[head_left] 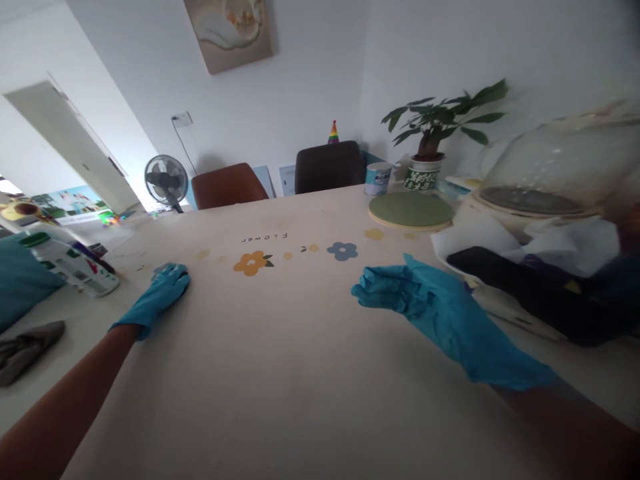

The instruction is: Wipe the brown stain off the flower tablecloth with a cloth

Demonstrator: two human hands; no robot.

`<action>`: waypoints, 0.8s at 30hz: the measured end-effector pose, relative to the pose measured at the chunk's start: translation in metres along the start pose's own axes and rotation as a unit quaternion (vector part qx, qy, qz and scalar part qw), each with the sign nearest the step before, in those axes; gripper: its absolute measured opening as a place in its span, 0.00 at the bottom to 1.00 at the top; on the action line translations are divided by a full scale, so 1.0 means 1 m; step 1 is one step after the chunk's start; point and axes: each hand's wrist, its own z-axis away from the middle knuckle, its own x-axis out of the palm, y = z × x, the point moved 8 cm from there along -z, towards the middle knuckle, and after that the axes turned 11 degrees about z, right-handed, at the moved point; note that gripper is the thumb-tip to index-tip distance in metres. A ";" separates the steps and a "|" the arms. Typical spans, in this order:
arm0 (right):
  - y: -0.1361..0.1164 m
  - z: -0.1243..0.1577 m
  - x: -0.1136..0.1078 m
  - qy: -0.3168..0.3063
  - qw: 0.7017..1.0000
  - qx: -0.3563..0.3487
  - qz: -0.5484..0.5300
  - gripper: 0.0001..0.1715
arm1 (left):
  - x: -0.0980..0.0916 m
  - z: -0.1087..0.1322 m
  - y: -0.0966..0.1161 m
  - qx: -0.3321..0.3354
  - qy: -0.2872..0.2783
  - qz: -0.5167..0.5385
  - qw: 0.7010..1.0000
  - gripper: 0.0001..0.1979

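Observation:
Both of my hands wear blue disposable gloves. At the left, my left hand rests palm down on the pale tablecloth, its fingers curled under; whatever they hold, if anything, is hidden. Just beyond it to the left, a white bottle with a green cap lies tilted. My right hand hovers over the right side of the cloth, its fingers stretched and slightly bent, the thumb apart and nothing in its grasp. Orange and blue printed flowers run across the cloth between my hands.
A round green mat, a tin and a potted plant stand at the back right. Beside my right hand lie a black object and white crumpled paper, near a clear dome. A grey cloth lies far left. Two chairs stand behind.

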 end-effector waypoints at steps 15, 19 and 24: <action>-0.006 -0.007 0.003 0.058 0.998 0.008 0.009 0.26 | 0.064 0.142 0.222 0.275 -0.185 0.239 0.913 0.39; -0.010 -0.005 0.005 0.068 0.998 0.010 0.014 0.25 | 0.085 0.164 0.281 0.338 -0.179 0.300 0.874 0.38; -0.004 -0.005 0.002 0.068 0.997 0.027 0.016 0.24 | 0.093 0.217 0.338 0.403 -0.147 0.283 0.858 0.30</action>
